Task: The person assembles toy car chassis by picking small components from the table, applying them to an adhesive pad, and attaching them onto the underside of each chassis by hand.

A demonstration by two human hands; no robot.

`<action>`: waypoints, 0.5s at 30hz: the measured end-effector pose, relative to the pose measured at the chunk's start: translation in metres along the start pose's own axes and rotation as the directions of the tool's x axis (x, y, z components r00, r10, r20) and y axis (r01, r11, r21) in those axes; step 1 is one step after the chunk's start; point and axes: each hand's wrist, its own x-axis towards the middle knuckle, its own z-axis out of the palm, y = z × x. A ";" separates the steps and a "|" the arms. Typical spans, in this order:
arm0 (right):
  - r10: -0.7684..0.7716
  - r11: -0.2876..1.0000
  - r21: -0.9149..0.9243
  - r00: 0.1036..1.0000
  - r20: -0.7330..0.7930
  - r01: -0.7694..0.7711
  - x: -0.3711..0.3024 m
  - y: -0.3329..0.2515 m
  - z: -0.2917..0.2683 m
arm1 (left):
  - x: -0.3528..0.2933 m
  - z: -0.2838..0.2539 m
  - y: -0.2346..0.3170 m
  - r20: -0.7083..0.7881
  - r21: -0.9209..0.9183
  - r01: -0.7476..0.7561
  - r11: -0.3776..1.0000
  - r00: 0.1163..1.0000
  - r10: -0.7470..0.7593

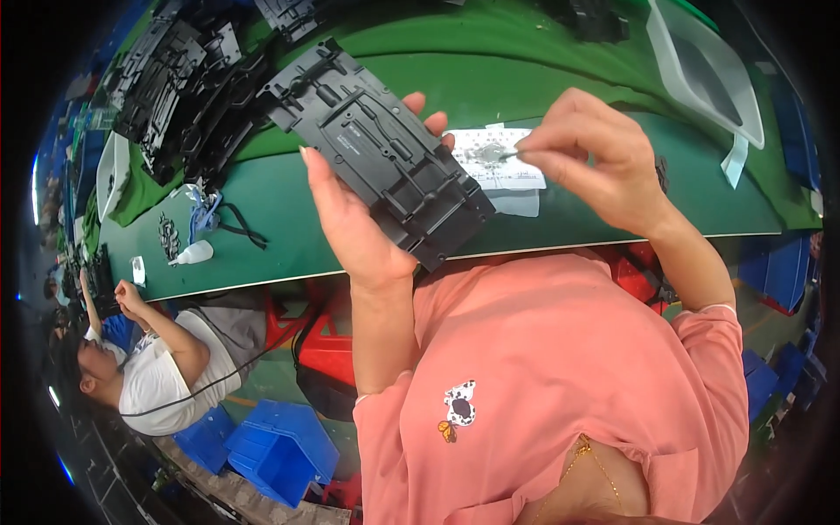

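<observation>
My left hand [363, 229] is wrapped round a black moulded plastic panel [381, 144], thumb along one long edge and fingertips showing past the other. The panel is tilted above the table, its ribbed and recessed face upward. To its right, my right hand [604, 162] is closed in a pinch, with a tiny dark thing at the fingertips too small to name. The pinch is over a printed white sheet [527, 180] on the table. A small greyish, see-through patch [490, 154] lies on that sheet; I cannot tell what it is.
Several black plastic panels [162, 96] are piled at the far left on green cloth. A white tray [713, 83] stands at the far right. On the left lie a small white bottle [194, 253] and black pieces [169, 234]. A co-worker [179, 367] sits there, near blue bins [284, 446].
</observation>
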 end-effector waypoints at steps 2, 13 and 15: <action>-0.162 0.983 -0.083 0.987 -0.006 0.161 -0.003 0.001 0.003 | -0.001 0.000 0.001 0.041 -0.037 -0.004 0.999 0.999 0.006; -0.544 0.789 -0.280 0.834 0.094 0.547 -0.009 0.010 0.012 | -0.004 0.003 -0.003 0.169 -0.031 -0.013 0.999 0.986 0.018; -0.559 0.769 -0.302 0.822 0.109 0.563 -0.009 0.011 0.013 | -0.005 0.004 -0.004 0.157 -0.020 -0.019 1.000 0.987 0.022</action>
